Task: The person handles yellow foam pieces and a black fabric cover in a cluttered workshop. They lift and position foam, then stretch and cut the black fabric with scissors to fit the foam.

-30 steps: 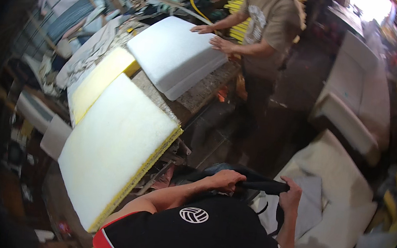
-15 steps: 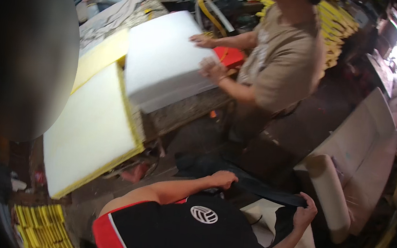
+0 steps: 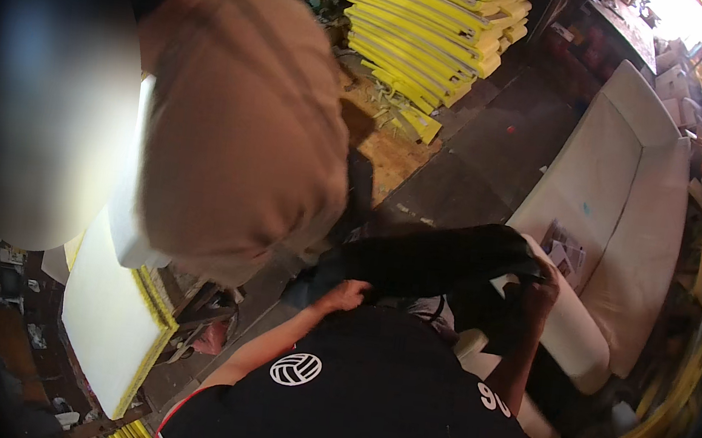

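Note:
A long piece of black cloth (image 3: 441, 258) is stretched in front of my body. My left hand (image 3: 347, 294) is closed on its near left part, fingers curled into the fabric. My right hand (image 3: 543, 282) grips the right end, close to the arm of a pale sofa (image 3: 575, 328); that hand lies in shadow. Between the two hands the cloth spreads broad and dark, so its folds are hard to make out.
A person in a brown shirt (image 3: 245, 131) stands close at the left, partly covering a white-topped foam slab (image 3: 114, 314). Yellow foam strips (image 3: 431, 31) are stacked at the far side. Papers (image 3: 565, 257) lie on the sofa seat. Scraps line the right edge.
The view has swung to the right. The other person now appears larger and farther left, hiding the white block. The black cloth has spread wider between my hands, which both keep their hold.

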`<move>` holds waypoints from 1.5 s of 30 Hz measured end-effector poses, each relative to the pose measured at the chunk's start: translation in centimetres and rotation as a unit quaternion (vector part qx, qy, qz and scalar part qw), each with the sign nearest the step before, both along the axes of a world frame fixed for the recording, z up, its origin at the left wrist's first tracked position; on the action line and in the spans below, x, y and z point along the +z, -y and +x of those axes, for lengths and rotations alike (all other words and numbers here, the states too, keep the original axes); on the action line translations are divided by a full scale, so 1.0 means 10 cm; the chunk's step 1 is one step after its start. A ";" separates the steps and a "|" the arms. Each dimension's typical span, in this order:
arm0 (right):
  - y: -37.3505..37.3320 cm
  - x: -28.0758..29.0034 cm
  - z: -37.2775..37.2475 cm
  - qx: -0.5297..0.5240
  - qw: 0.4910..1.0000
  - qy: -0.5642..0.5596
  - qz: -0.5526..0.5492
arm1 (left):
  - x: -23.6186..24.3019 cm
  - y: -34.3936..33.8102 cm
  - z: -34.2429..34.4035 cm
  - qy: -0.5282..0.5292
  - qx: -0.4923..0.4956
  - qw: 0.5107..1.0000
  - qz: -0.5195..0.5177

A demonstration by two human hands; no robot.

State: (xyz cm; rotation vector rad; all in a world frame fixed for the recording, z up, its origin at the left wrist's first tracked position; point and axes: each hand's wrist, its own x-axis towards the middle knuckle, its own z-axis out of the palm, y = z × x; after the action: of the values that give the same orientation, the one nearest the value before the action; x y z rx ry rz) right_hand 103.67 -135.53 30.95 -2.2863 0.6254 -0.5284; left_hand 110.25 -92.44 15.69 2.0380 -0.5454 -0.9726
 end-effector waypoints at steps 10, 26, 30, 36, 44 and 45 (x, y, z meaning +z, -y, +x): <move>1.06 0.25 2.10 0.209 0.958 -0.188 0.050 | 0.73 1.48 1.54 0.138 0.277 0.951 -0.020; -0.03 -0.16 5.93 0.681 0.654 -0.328 -0.029 | 0.53 1.56 3.47 0.008 0.376 0.926 -0.014; -0.49 -0.17 6.77 0.735 0.585 -0.342 -0.022 | 0.89 1.30 4.13 0.061 0.460 0.881 -0.088; -1.51 0.10 7.78 0.794 0.492 -0.358 -0.021 | 1.13 1.03 4.80 -0.086 0.631 0.737 -0.226; -2.63 -0.41 8.89 0.863 0.458 -0.215 -0.002 | 1.38 0.65 6.39 -0.059 0.609 0.709 -0.352; -2.73 -0.44 9.12 0.852 0.471 -0.228 0.001 | 1.41 0.54 6.67 -0.030 0.604 0.730 -0.319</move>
State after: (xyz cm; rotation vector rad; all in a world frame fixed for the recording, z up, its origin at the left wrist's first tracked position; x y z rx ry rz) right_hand 194.86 -108.21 26.53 -1.7869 -1.4936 1.0771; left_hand 176.92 -97.87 29.83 1.2484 0.4711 0.0088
